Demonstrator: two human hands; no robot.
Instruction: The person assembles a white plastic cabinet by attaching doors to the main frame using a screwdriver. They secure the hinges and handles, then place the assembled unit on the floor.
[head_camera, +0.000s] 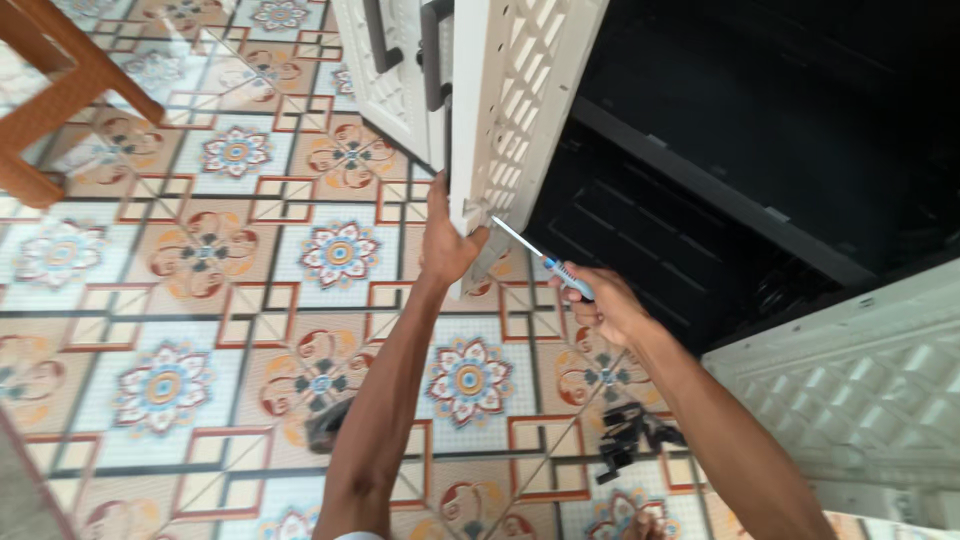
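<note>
My left hand (447, 243) grips the lower corner of a white lattice-patterned cabinet door (520, 100) that stands open. My right hand (603, 305) holds a screwdriver (545, 262) with a blue handle. Its metal tip points up-left and touches the bottom inner corner of that door, just right of my left hand's fingers. The dark cabinet interior (740, 150) with a shelf lies behind the door.
A patterned tile floor (200, 300) spreads below. A second white door with black handles (380, 60) sits at the top. Another white lattice panel (860, 390) is at the right. Small black parts (630, 435) lie on the floor. A wooden chair leg (60, 90) stands top left.
</note>
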